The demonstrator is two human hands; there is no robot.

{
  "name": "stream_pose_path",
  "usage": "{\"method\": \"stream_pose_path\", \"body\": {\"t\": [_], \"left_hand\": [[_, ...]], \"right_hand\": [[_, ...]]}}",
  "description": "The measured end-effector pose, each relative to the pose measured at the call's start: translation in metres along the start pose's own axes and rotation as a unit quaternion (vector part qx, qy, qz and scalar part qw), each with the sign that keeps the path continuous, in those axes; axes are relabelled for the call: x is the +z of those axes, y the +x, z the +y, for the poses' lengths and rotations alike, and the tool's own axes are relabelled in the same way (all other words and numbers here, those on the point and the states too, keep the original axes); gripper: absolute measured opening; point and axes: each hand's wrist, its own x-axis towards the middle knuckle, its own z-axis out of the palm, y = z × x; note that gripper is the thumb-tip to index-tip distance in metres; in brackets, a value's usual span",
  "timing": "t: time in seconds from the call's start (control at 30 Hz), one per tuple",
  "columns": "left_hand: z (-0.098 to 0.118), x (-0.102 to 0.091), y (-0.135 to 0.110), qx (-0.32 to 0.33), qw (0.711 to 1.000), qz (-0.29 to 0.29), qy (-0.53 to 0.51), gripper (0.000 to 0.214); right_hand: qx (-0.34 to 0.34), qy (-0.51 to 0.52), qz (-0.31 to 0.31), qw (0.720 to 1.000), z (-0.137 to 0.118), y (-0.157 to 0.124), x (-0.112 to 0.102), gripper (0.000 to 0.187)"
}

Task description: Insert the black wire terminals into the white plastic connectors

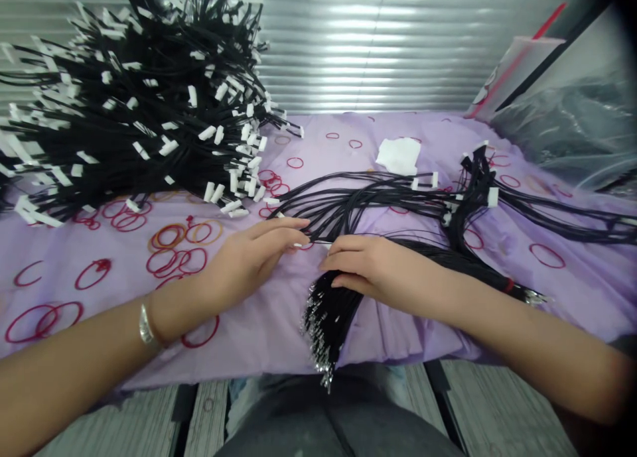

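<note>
My left hand (253, 258) is closed, thumb and fingers pressed together at the near ends of loose black cables (358, 201); what lies in its pinch is too small to make out. A thin white piece (321, 243) shows between the two hands. My right hand (371, 264) curls closed on black cables, its fingers partly hiding them. Below it, a dense cable bundle (338, 311) hangs toward the table edge, with bare silvery terminals at its ends. Another bundle (482, 271), tied with a red band, runs under my right forearm.
A large heap of black cables with white connectors (149, 112) fills the back left. Red and tan rubber bands (176, 261) lie scattered on the purple cloth (269, 337). Behind are a white scrap (399, 155), a cup with a red straw (517, 72) and clear plastic (572, 125).
</note>
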Motion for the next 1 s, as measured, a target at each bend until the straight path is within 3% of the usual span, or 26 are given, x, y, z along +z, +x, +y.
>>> {"method": "stream_pose_path", "body": {"t": [0.17,0.27,0.37,0.47,0.57,0.63,0.83,0.9,1.0], "left_hand": [[0.004,-0.005,0.002,-0.009,0.998,0.006,-0.056,0.032],[0.010,-0.006,0.005,-0.078,0.984,0.023,-0.156,0.024],[0.015,-0.003,0.010,-0.182,0.953,0.041,-0.240,0.014],[0.017,0.003,0.013,-0.266,0.907,0.059,-0.320,0.015],[0.018,0.008,0.015,-0.344,0.824,0.069,-0.446,0.052],[0.018,0.009,0.015,-0.383,0.786,0.071,-0.481,0.054],[0.017,0.007,0.011,-0.401,0.764,0.074,-0.500,0.046],[0.017,0.008,0.011,-0.396,0.757,0.078,-0.514,0.046],[0.018,0.009,0.010,-0.398,0.762,0.091,-0.503,0.043]], "right_hand": [[-0.025,-0.006,0.031,0.999,0.004,0.000,0.004,0.016],[-0.047,0.000,0.031,0.998,0.006,0.000,0.003,0.012],[-0.045,0.025,0.013,0.999,0.005,0.001,0.000,0.012],[-0.045,0.053,0.016,0.997,0.002,0.002,-0.002,0.012],[-0.033,0.077,0.025,0.996,0.000,0.002,-0.003,0.010],[-0.027,0.096,0.031,0.995,-0.001,0.002,-0.003,0.010],[-0.012,0.056,0.020,0.998,0.001,0.002,-0.008,0.023],[0.009,0.013,0.028,0.999,0.002,0.002,-0.008,0.022],[-0.014,-0.027,-0.005,1.000,0.003,0.004,-0.005,0.016]]}}
